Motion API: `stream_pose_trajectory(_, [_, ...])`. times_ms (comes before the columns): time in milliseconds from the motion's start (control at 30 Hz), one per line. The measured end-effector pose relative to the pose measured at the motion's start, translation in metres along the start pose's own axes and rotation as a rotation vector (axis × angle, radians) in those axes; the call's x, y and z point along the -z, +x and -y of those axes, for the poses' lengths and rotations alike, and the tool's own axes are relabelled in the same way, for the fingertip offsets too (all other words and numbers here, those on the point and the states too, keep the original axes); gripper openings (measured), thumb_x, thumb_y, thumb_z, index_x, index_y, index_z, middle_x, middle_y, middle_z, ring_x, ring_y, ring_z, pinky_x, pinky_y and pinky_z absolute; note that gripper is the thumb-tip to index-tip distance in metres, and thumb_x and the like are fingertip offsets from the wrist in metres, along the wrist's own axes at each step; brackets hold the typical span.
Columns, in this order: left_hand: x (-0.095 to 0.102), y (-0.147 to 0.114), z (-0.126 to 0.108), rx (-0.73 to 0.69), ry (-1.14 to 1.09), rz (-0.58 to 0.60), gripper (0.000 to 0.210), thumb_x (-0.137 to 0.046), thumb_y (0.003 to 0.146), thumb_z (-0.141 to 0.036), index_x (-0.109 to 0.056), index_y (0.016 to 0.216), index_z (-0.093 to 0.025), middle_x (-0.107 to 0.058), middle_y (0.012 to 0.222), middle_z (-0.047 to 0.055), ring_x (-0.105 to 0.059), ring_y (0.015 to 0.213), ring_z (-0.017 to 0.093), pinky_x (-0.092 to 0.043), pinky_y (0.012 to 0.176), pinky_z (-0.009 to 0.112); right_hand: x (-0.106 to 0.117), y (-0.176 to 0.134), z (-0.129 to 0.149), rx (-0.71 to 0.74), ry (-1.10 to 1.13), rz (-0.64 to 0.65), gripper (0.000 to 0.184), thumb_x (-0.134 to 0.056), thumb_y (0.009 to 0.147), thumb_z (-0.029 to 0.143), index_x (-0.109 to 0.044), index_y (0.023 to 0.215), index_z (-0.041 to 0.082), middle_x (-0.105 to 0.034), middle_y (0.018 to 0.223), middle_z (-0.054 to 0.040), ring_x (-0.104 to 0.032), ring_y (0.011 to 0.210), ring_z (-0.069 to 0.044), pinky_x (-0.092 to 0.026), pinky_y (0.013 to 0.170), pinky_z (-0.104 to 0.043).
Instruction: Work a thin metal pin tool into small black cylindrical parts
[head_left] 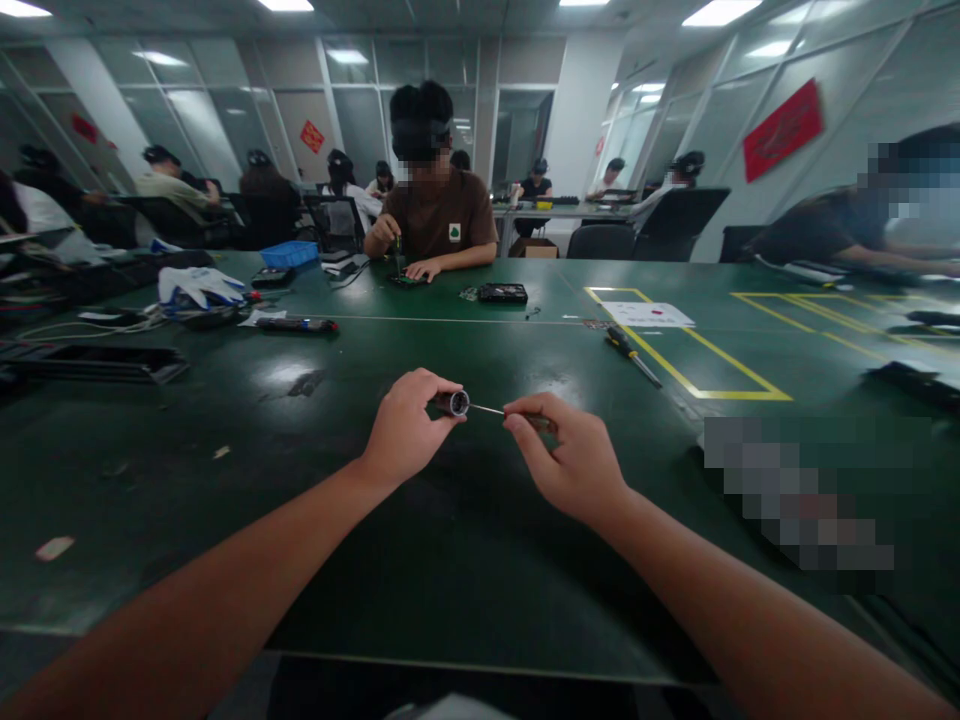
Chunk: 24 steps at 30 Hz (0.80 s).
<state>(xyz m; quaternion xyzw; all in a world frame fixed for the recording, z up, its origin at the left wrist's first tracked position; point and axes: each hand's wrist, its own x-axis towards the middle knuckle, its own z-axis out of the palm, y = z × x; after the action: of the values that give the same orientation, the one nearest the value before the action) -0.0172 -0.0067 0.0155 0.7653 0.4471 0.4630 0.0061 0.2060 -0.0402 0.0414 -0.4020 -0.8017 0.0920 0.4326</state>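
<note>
Between the thumb and fingers of my left hand [405,430] is a short dark cylinder [458,403] with a pale round rim, its hollow end turned to the right. My right hand [574,455] pinches a thin screwdriver [487,409], its metal shaft pointing left. The shaft's tip meets the cylinder's open end; whether it sits inside or only at the rim, I cannot tell. Both hands are above the green table [450,560], near its middle. My right fingers mostly cover the screwdriver's handle.
A yellow-and-black screwdriver [631,354] lies beyond my right hand, near a paper sheet [648,315] and yellow tape lines. White-and-blue gloves [199,288], a dark pen-like tool [298,325] and a blue basket [289,255] are at left. A co-worker [446,215] sits opposite, handling small parts.
</note>
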Motion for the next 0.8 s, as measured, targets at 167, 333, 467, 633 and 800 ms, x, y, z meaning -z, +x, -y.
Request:
stream_pose_trajectory(167, [-0.0001,0.0009,-0.0006,-0.044,0.031,0.022,0.033,-0.084,0.073,-0.009,-0.070,0.100,-0.021,-0.070,0.093,0.003,-0.066,0.092,0.022,-0.054,0.085,0.040,-0.0014,-0.0013,0.0067,0.143,-0.106,0.060,0.014,-0.055,0.097,0.024,-0.068,0.103,0.022,-0.073,0.086,-0.0075,-0.067,0.077,-0.023,-0.051,0.071,-0.035])
stream_pose_trajectory(333, [-0.0013,0.0007,0.0009,0.013,0.016,0.014,0.032,-0.084,0.073,-0.008,-0.070,0.099,-0.021,-0.070,0.096,0.003,-0.067,0.091,0.021,-0.054,0.084,0.038,-0.0017,-0.0029,0.0097,0.170,-0.108,0.044,0.014,-0.053,0.098,0.023,-0.066,0.102,0.020,-0.071,0.084,-0.0073,-0.066,0.075,-0.021,-0.052,0.071,-0.035])
stream_pose_trajectory(467, [-0.0020,0.0002,0.0004,0.032,-0.008,0.014,0.033,-0.086,0.072,-0.011,-0.070,0.099,-0.021,-0.070,0.095,0.002,-0.068,0.090,0.021,-0.054,0.083,0.037,-0.0010,-0.0026,0.0092,0.155,-0.114,0.006,0.012,-0.054,0.098,0.022,-0.065,0.101,0.021,-0.072,0.085,-0.0068,-0.067,0.077,-0.021,-0.051,0.072,-0.034])
stream_pose_trajectory(633, [-0.0018,-0.0008,-0.0009,0.040,-0.042,0.009,0.034,-0.087,0.071,-0.011,-0.070,0.099,-0.020,-0.070,0.095,0.001,-0.067,0.088,0.019,-0.054,0.081,0.034,-0.0025,-0.0015,0.0088,0.149,-0.138,0.042,0.013,-0.053,0.098,0.019,-0.065,0.102,0.018,-0.071,0.086,-0.0069,-0.066,0.077,-0.020,-0.051,0.071,-0.032])
stream_pose_trajectory(800, [-0.0009,-0.0010,-0.0007,0.030,-0.027,0.019,0.034,-0.086,0.072,-0.010,-0.071,0.101,-0.020,-0.070,0.096,0.002,-0.068,0.090,0.020,-0.055,0.083,0.036,-0.0027,-0.0008,0.0087,0.130,-0.126,0.057,0.015,-0.053,0.098,0.019,-0.066,0.103,0.016,-0.072,0.087,-0.0076,-0.068,0.079,-0.020,-0.050,0.072,-0.032])
